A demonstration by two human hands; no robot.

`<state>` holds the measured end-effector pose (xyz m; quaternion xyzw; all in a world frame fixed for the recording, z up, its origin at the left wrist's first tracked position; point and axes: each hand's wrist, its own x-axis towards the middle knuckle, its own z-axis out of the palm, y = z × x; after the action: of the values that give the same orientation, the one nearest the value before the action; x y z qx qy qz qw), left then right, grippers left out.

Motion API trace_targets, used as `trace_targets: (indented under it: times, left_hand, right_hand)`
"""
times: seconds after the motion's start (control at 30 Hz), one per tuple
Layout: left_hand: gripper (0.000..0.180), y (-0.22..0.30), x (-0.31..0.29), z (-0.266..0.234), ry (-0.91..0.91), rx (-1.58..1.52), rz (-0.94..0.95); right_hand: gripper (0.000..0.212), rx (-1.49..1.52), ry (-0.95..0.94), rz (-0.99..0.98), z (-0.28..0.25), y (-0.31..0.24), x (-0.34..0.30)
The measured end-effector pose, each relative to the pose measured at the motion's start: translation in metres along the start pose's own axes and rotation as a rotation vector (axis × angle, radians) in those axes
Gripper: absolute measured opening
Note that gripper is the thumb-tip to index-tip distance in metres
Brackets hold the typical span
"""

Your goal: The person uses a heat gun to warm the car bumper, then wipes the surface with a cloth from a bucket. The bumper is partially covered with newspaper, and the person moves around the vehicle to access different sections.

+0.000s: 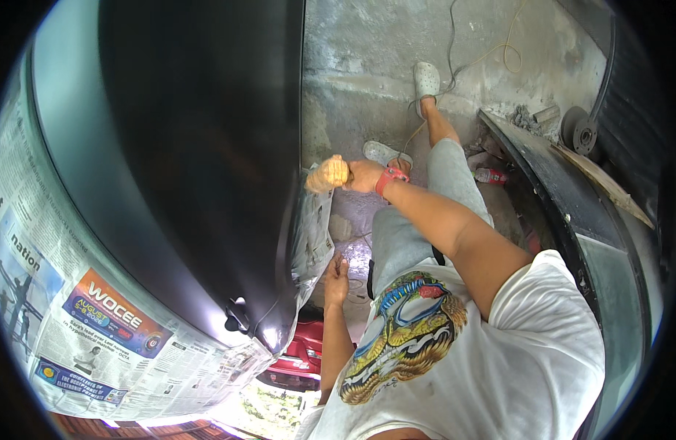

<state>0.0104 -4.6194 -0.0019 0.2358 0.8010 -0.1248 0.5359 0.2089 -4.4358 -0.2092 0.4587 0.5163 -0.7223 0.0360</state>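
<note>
My right hand [366, 176], a red band on its wrist, is closed round a yellow-orange rounded thing [330, 174], whose exact kind I cannot make out. That thing is beside the edge of a dark car panel [198, 147], over the newspaper strip [308, 242] hanging there; whether it touches is unclear. Lower down, my left hand [338, 275] is near the same strip, its fingers loosely bent and apart, with nothing visible in them. The panel carries a dark handle-like fitting [236, 315], and newspaper sheets [118, 323] cover the area along its left and lower side.
A dark curved car part [543, 169] leans on the right, near a wood strip [609, 180] and a grey disc [578, 132]. Dark and tan cords [455, 70] cross the concrete floor [374, 44] by my feet. A red vehicle [302, 345] stands below.
</note>
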Motion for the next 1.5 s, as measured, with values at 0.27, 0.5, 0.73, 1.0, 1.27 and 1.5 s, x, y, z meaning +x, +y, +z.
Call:
trace_targets:
  times: [0.27, 0.5, 0.73, 1.0, 1.27, 1.5]
  left_hand:
    - [0.053, 0.05, -0.015, 0.017, 0.015, 0.014, 0.049]
    - [0.053, 0.07, -0.011, 0.019, 0.057, -0.053, 0.175]
    - [0.052, 0.022, -0.016, 0.033, 0.116, -0.09, 0.165]
    - [0.051, -0.016, -0.035, 0.014, 0.136, -0.11, 0.049]
    - [0.053, -0.068, -0.03, 0.0, 0.181, -0.236, 0.107]
    - [0.049, -0.111, -0.013, 0.023, 0.262, -0.248, 0.105]
  right_hand:
    - [0.051, 0.16, 0.652, -0.231, -0.174, -0.013, 0.048]
    - [0.044, 0.083, 1.126, -0.186, -0.35, -0.065, 0.038]
    - [0.038, -0.296, 0.961, -0.338, -0.314, -0.113, -0.045]
    - [0.051, 0.011, 0.599, -0.499, -0.078, -0.029, -0.066]
    - [0.053, -0.051, 0.075, -0.4, 0.033, -0.066, -0.123]
    - [0.052, 0.073, 0.256, -0.419, -0.062, -0.116, -0.145]
